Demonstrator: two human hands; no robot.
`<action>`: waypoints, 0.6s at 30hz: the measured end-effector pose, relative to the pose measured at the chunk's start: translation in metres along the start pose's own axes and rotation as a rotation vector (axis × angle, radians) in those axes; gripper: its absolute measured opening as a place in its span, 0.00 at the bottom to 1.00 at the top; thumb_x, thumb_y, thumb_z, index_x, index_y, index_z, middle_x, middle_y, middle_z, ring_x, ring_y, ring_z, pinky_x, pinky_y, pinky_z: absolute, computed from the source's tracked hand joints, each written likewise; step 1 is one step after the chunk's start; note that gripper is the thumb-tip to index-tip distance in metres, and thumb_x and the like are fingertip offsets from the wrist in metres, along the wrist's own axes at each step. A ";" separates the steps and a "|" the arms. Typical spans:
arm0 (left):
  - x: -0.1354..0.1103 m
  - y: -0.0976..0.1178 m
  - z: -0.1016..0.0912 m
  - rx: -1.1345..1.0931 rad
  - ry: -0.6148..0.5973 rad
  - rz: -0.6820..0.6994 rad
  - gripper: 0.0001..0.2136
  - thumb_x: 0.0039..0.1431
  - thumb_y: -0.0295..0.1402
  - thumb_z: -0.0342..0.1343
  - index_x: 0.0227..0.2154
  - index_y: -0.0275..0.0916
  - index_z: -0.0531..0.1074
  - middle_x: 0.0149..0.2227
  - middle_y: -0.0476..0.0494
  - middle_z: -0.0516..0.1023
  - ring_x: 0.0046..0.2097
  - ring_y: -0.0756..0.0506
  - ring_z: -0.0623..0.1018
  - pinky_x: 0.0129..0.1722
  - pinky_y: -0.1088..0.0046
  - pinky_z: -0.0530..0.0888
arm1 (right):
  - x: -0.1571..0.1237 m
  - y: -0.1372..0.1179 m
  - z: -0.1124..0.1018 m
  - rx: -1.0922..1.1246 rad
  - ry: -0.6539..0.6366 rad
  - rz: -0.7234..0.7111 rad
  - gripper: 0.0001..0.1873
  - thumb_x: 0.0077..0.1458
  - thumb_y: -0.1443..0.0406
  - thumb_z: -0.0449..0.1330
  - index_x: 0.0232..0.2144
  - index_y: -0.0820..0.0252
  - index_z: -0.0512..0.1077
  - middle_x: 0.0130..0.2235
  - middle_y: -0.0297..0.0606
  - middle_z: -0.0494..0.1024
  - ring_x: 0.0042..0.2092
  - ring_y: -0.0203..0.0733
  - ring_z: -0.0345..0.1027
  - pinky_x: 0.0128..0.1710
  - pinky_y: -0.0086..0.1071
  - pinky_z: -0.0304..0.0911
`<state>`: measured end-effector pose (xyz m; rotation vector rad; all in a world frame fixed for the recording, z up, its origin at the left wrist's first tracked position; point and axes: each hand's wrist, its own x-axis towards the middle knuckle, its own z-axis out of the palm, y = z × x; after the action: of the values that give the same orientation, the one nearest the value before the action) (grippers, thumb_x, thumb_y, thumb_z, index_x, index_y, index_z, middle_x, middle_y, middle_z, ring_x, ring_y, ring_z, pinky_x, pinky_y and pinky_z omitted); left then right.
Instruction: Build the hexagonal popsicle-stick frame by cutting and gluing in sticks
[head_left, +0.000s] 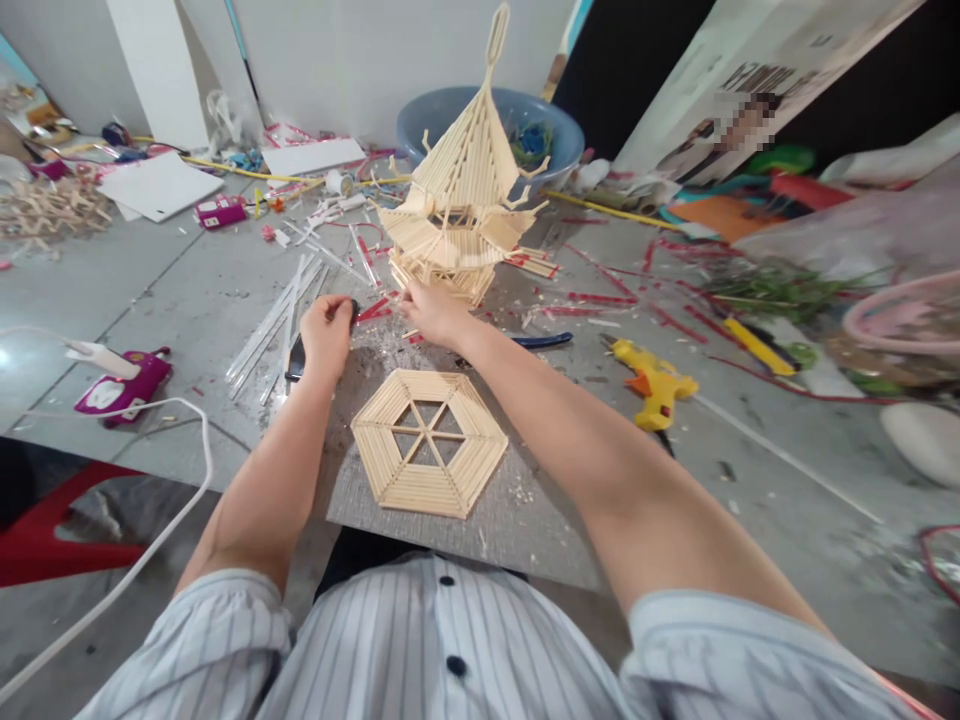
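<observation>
A hexagonal panel of pale sticks (375,440), with spokes across its open middle, lies flat in front of me. Behind it stands a tiered stick model (469,160) with a pointed roof and a loop on top. My left hand (328,328) is closed beside a black object (296,360), part of which shows past the fingertips; what it grips is unclear. At the foot of the model my right hand (433,312) has its fingers bent together, largely turned away from view, with a short stick end showing just below it.
Clear glue sticks (274,325) lie left of my hands. A yellow glue gun (654,382) and blue-handled tool (541,340) lie right. A purple device (127,385) with a white cable stands left. Behind the model is a blue basin (420,115). Red-and-clear scraps litter the table.
</observation>
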<state>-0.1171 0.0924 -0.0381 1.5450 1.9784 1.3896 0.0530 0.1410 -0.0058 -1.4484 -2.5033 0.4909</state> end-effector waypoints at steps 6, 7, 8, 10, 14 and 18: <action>-0.021 0.041 0.005 0.091 -0.175 0.223 0.12 0.56 0.35 0.52 0.37 0.37 0.77 0.37 0.44 0.80 0.38 0.47 0.76 0.39 0.73 0.69 | -0.053 0.026 -0.011 0.153 0.119 -0.049 0.08 0.57 0.67 0.49 0.34 0.61 0.68 0.36 0.40 0.75 0.38 0.39 0.66 0.41 0.31 0.58; -0.025 0.045 0.006 0.156 -0.239 0.270 0.12 0.57 0.36 0.51 0.36 0.37 0.77 0.36 0.43 0.80 0.38 0.47 0.77 0.38 0.72 0.69 | -0.062 0.029 -0.008 0.193 0.108 -0.068 0.08 0.56 0.67 0.49 0.34 0.61 0.67 0.35 0.39 0.75 0.37 0.39 0.66 0.40 0.31 0.58; -0.030 0.049 0.007 0.207 -0.307 0.327 0.12 0.58 0.36 0.51 0.35 0.37 0.77 0.36 0.43 0.80 0.37 0.46 0.77 0.36 0.72 0.68 | -0.070 0.031 -0.006 0.236 0.096 -0.074 0.07 0.55 0.67 0.50 0.34 0.61 0.67 0.35 0.38 0.75 0.37 0.39 0.66 0.40 0.31 0.58; -0.040 0.055 0.011 0.261 -0.461 0.434 0.12 0.59 0.36 0.51 0.35 0.37 0.78 0.37 0.42 0.80 0.37 0.46 0.77 0.35 0.72 0.68 | -0.085 0.032 -0.001 0.328 0.082 -0.065 0.08 0.54 0.66 0.50 0.34 0.61 0.67 0.34 0.38 0.75 0.36 0.38 0.66 0.39 0.31 0.59; -0.057 0.059 0.016 0.330 -0.656 0.488 0.13 0.61 0.36 0.49 0.35 0.39 0.78 0.34 0.43 0.80 0.36 0.46 0.77 0.34 0.73 0.67 | -0.107 0.030 0.004 0.432 0.093 -0.070 0.08 0.54 0.64 0.50 0.34 0.61 0.67 0.35 0.38 0.75 0.36 0.38 0.67 0.39 0.30 0.59; -0.066 0.060 0.015 0.329 -0.743 0.533 0.13 0.61 0.35 0.49 0.34 0.39 0.78 0.32 0.44 0.80 0.35 0.47 0.77 0.35 0.73 0.68 | -0.120 0.028 0.005 0.428 0.091 -0.041 0.07 0.56 0.65 0.50 0.33 0.60 0.67 0.34 0.36 0.75 0.36 0.36 0.67 0.37 0.28 0.59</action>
<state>-0.0449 0.0413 -0.0192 2.4030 1.4162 0.4591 0.1327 0.0486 -0.0230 -1.2199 -2.1765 0.8673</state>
